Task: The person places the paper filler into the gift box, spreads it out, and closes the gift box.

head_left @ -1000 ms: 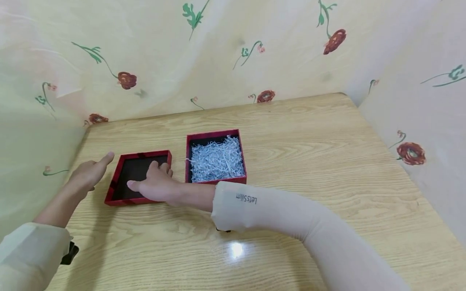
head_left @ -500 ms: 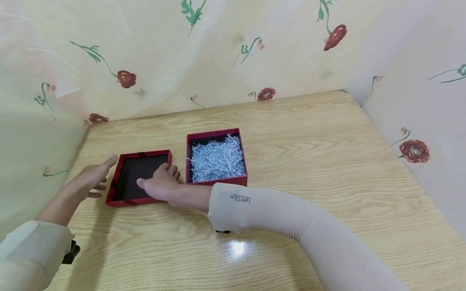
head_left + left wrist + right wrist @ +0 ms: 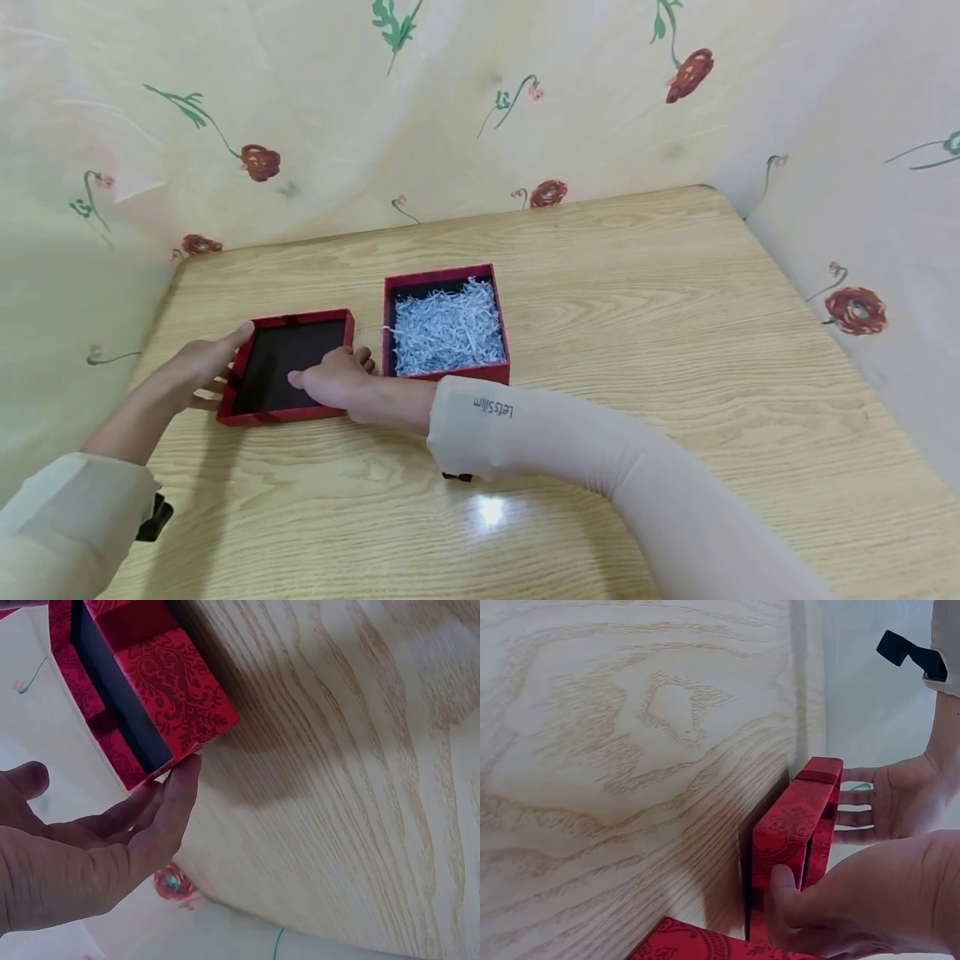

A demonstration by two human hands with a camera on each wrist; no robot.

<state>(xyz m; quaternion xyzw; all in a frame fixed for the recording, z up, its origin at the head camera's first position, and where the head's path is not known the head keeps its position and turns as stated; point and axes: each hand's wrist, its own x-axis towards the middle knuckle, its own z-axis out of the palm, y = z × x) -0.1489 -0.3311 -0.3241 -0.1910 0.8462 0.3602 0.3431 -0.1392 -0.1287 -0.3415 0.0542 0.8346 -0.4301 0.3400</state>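
A shallow red patterned box lid (image 3: 288,367) with a dark inside lies hollow side up on the table, at the left in the head view. My left hand (image 3: 202,367) is at its left wall; in the left wrist view the fingertips (image 3: 187,769) meet the lid's edge while the thumb stands apart. My right hand (image 3: 337,379) straddles the right wall, thumb over the dark inside and fingers outside it. In the right wrist view a fingertip (image 3: 783,876) rests on the red outer wall. Right of the lid stands a red box (image 3: 446,373) filled with pale blue shredded paper (image 3: 448,327).
The wood-grain table (image 3: 637,358) stretches far to the right of the box. A floral curtain (image 3: 450,108) hangs along its back and sides. The right forearm, in a pale sleeve (image 3: 555,433), crosses in front of the box.
My left hand has moved right, up to the lid's left wall. My right hand has drawn back from over the lid to its right wall. The lid and box have hardly moved.
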